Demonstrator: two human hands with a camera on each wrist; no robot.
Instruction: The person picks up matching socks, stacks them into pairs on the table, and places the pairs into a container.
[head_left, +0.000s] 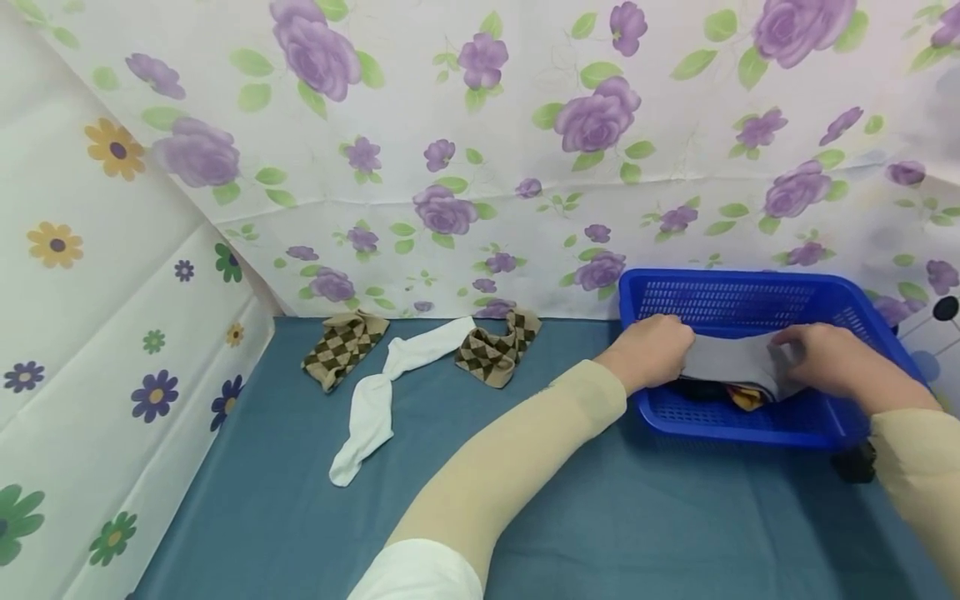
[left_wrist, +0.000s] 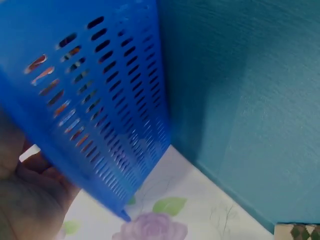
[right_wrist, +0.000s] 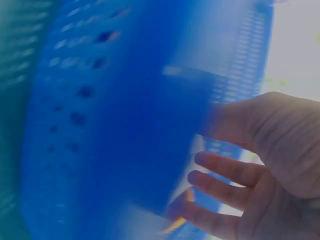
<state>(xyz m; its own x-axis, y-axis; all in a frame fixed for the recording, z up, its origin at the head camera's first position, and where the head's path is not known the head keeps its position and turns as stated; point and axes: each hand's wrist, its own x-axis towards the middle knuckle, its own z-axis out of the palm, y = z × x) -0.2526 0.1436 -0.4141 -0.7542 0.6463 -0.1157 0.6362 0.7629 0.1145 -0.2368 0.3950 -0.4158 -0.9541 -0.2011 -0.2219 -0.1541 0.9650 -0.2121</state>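
Over the inside of a blue plastic basket, a soft grey cloth is stretched between both hands. At its left end, my left hand grips it with curled fingers. My right hand holds the right end, thumb and fingers around the fabric. Below the grey cloth lie a yellow patterned fabric and something black. In the left wrist view the left hand is partly behind the basket wall. Blurred basket rim fills much of the right wrist view, beside the right hand.
Left of the basket, two checkered socks and two white socks lie on the blue-green tabletop. A flowered sheet hangs behind, another at the left. A small black object sits by the basket's front right corner.
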